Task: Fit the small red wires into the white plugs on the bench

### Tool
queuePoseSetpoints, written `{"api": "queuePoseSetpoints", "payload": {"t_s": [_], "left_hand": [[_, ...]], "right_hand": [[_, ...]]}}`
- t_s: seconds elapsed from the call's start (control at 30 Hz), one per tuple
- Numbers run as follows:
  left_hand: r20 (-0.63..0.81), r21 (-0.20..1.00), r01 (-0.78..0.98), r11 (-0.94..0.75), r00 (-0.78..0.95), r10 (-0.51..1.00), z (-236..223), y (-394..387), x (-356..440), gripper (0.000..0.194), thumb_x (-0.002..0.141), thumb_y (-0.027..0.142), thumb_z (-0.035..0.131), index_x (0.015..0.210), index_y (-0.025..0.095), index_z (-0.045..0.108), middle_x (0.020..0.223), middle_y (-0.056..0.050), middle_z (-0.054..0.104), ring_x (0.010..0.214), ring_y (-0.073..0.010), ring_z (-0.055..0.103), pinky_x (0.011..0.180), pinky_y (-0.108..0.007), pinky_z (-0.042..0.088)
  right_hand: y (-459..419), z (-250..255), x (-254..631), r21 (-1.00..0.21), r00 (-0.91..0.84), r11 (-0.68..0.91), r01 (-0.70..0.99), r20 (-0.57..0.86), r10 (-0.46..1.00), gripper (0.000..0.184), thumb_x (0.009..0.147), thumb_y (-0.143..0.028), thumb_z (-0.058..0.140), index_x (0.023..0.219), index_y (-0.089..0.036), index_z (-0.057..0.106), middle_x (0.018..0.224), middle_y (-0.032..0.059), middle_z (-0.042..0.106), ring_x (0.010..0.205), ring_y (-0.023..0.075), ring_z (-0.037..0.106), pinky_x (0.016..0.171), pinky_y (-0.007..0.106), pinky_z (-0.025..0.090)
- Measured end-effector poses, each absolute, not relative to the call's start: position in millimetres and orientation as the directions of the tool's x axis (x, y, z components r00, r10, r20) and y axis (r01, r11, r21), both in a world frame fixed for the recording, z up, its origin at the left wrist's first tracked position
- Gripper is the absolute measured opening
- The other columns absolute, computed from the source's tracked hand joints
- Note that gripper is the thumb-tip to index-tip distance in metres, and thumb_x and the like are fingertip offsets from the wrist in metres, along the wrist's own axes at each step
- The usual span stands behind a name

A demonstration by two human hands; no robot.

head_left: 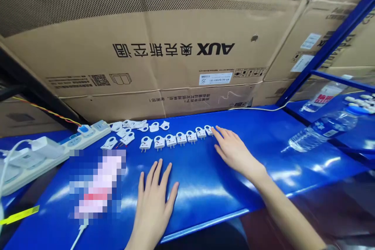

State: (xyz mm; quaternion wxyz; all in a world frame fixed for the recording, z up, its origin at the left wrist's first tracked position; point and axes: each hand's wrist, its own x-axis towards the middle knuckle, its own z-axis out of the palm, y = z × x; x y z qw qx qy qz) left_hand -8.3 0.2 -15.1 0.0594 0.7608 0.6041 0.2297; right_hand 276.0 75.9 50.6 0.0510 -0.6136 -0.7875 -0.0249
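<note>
My left hand (154, 195) lies flat on the blue table (263, 140) with its fingers spread, holding nothing. My right hand (234, 149) is stretched out over the table, fingers apart. Its fingertips touch the rightmost white plug (208, 129) of a row of several white plugs (175, 139) lined up side by side. A loose heap of more white plugs (131, 128) lies behind the row's left end.
A white power strip (58, 148) with plugged-in chargers sits at the left. A blurred-out object (98, 183) with a white cable lies at front left. Large cardboard boxes (175, 39) wall off the back. Two plastic water bottles (322, 129) lie at the right by a blue frame.
</note>
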Motion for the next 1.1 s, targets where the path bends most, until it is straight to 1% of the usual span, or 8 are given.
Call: {"api": "queuePoseSetpoints", "payload": {"t_s": [0.1, 0.23, 0.43, 0.63, 0.77, 0.87, 0.97, 1.1], "left_hand": [[0.285, 0.362, 0.893, -0.267, 0.166, 0.944, -13.7, -2.2, -6.7, 0.053, 0.100, 0.049, 0.048, 0.148, 0.027, 0.055, 0.159, -0.012, 0.049, 0.150, -0.0346, 0.039, 0.125, -0.065, 0.019], [0.286, 0.351, 0.897, -0.269, 0.171, 0.943, -7.5, 1.3, -8.5, 0.051, 0.100, 0.050, 0.048, 0.143, 0.025, 0.059, 0.155, -0.014, 0.053, 0.146, -0.0362, 0.044, 0.123, -0.064, 0.024], [0.234, 0.381, 0.853, -0.356, 0.284, 0.930, 17.9, 18.5, 4.0, 0.047, 0.100, 0.051, 0.044, 0.134, 0.025, 0.065, 0.114, -0.012, 0.072, 0.109, -0.0328, 0.065, 0.106, -0.051, 0.047], [0.112, 0.312, 0.733, -0.604, 0.604, 0.789, 34.7, 29.0, 21.0, 0.042, 0.102, 0.044, 0.039, 0.125, 0.024, 0.068, 0.113, -0.014, 0.069, 0.105, -0.0309, 0.066, 0.092, -0.043, 0.053], [0.089, 0.359, 0.668, -0.652, 0.671, 0.736, 35.3, 45.4, 29.8, 0.027, 0.101, 0.034, 0.044, 0.110, 0.023, 0.067, 0.099, -0.008, 0.070, 0.090, -0.0258, 0.067, 0.077, -0.035, 0.053], [0.133, 0.413, 0.658, -0.630, 0.641, 0.756, 25.6, 55.8, 35.4, 0.024, 0.101, 0.030, 0.043, 0.105, 0.022, 0.064, 0.095, -0.007, 0.070, 0.087, -0.0236, 0.067, 0.071, -0.032, 0.051], [0.196, 0.484, 0.650, -0.586, 0.573, 0.796, 14.6, 59.0, 36.8, 0.023, 0.101, 0.031, 0.042, 0.106, 0.022, 0.063, 0.087, -0.004, 0.069, 0.079, -0.0199, 0.066, 0.071, -0.030, 0.050], [0.239, 0.619, 0.632, -0.467, 0.415, 0.878, 7.6, 61.6, 33.9, 0.022, 0.102, 0.037, 0.042, 0.111, 0.023, 0.056, 0.073, 0.003, 0.061, 0.062, -0.0147, 0.059, 0.063, -0.027, 0.047]], "right_hand": [[100.1, 66.6, 285.1, 0.086, -0.302, 0.295, 0.952, 0.087, 0.949, 0.055, 0.102, -0.019, 0.041, 0.157, -0.013, 0.038, 0.158, 0.0168, 0.046, 0.138, 0.0316, 0.048, 0.112, 0.045, 0.041], [118.6, 64.5, 287.6, 0.146, -0.286, 0.279, 0.949, 0.027, 0.958, 0.040, 0.101, -0.017, 0.046, 0.140, -0.013, 0.054, 0.143, 0.0183, 0.058, 0.125, 0.0304, 0.055, 0.098, 0.037, 0.046], [119.0, 51.7, 292.8, 0.116, -0.270, 0.266, 0.957, 0.015, 0.963, 0.029, 0.103, -0.021, 0.044, 0.126, -0.012, 0.060, 0.131, 0.0180, 0.062, 0.116, 0.0283, 0.058, 0.089, 0.033, 0.046], [112.4, 51.2, 291.9, 0.063, -0.282, 0.281, 0.957, -0.001, 0.959, 0.026, 0.101, -0.021, 0.052, 0.124, -0.016, 0.062, 0.128, 0.0136, 0.065, 0.112, 0.0268, 0.062, 0.086, 0.031, 0.047], [114.7, 49.8, 294.5, 0.023, -0.240, 0.239, 0.971, 0.013, 0.971, 0.022, 0.100, -0.020, 0.051, 0.118, -0.016, 0.064, 0.114, 0.0127, 0.070, 0.105, 0.0267, 0.066, 0.082, 0.031, 0.048], [116.9, 52.1, 296.7, -0.017, -0.203, 0.205, 0.979, 0.071, 0.977, 0.022, 0.102, -0.023, 0.048, 0.117, -0.017, 0.063, 0.113, 0.0128, 0.071, 0.104, 0.0270, 0.068, 0.081, 0.032, 0.051], [116.0, 53.4, 292.4, -0.083, -0.204, 0.220, 0.972, 0.168, 0.965, 0.025, 0.104, -0.026, 0.045, 0.122, -0.020, 0.060, 0.127, 0.0113, 0.069, 0.111, 0.0249, 0.067, 0.087, 0.033, 0.054], [107.7, 46.6, 273.5, -0.299, -0.342, 0.500, 0.813, 0.450, 0.825, 0.021, 0.100, -0.023, 0.051, 0.117, -0.023, 0.063, 0.134, 0.0082, 0.067, 0.121, 0.0216, 0.065, 0.101, 0.034, 0.054]]}}
